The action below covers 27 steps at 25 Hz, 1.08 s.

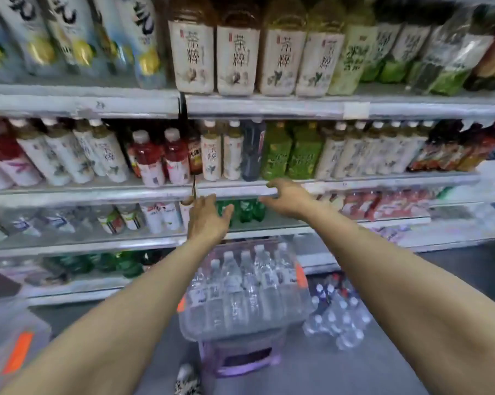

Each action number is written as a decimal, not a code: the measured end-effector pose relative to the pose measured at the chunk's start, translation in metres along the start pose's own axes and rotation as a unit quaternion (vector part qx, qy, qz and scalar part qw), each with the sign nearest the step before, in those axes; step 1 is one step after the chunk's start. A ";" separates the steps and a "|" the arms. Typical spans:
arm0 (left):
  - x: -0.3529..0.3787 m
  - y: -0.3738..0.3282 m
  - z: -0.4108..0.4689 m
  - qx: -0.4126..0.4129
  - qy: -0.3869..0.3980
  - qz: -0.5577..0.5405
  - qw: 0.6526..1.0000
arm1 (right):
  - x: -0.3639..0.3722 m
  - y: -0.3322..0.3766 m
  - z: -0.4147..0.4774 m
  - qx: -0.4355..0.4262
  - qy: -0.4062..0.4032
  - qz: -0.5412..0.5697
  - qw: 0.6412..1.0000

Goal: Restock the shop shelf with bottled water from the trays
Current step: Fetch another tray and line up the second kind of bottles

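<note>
A shrink-wrapped tray of water bottles [246, 292] stands on a purple plastic stool [240, 359] in front of the shelf unit [98, 195]. Both my arms reach over it towards the third shelf down, where green bottles [247, 209] stand. My left hand [206, 220] is at that shelf's opening, and a thin scissor-like tool [194, 189] sticks up from its fingers. My right hand [287, 199] hovers by the shelf edge above, fingers spread and loosely curled, holding nothing.
A second wrapped pack of small water bottles [337, 317] lies on the floor right of the stool. Another wrapped pack with an orange label [15, 346] sits at lower left. Upper shelves are packed with tea and juice bottles [237, 58]. Grey floor shows around the stool.
</note>
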<state>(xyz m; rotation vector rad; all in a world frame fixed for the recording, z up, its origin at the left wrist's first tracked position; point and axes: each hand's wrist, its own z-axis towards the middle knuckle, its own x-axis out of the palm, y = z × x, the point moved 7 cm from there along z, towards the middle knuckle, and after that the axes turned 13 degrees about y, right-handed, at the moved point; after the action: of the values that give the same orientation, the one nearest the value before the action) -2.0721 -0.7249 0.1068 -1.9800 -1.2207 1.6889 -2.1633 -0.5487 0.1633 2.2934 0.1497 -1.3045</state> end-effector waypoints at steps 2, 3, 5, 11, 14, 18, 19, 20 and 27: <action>0.047 0.053 0.002 -0.036 0.049 -0.016 0.998 | 0.063 -0.030 0.013 0.035 0.072 0.028 0.996; 0.066 0.076 0.001 -0.050 0.067 -0.030 0.996 | 0.091 -0.044 0.019 0.051 0.095 0.041 0.993; 0.099 0.113 -0.006 -0.080 0.102 -0.069 0.989 | 0.140 -0.068 0.025 0.071 0.128 0.082 0.986; 0.192 0.180 -0.017 -0.178 0.181 -0.124 0.959 | 0.246 -0.131 0.040 0.172 0.126 0.177 0.961; 0.217 0.185 -0.009 -0.180 0.174 -0.138 0.958 | 0.264 -0.149 0.045 0.206 0.091 0.202 0.953; 0.234 0.179 0.000 -0.206 0.148 -0.075 0.964 | 0.288 -0.157 0.048 0.222 0.083 0.146 0.960; 0.236 0.177 0.002 -0.214 0.139 -0.055 0.965 | 0.289 -0.158 0.051 0.224 0.074 0.143 0.961; 0.235 0.175 0.004 -0.222 0.128 -0.037 0.966 | 0.288 -0.160 0.053 0.223 0.067 0.149 0.961; 0.226 0.188 0.017 -0.249 0.194 -0.154 0.936 | 0.280 -0.177 0.024 0.193 0.103 0.613 0.759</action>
<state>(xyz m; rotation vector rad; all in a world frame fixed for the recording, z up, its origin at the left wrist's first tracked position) -2.0155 -0.6800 -0.1786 -2.0981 -1.8004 0.8384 -2.0898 -0.4457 -0.1438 2.0276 -1.4262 -0.3589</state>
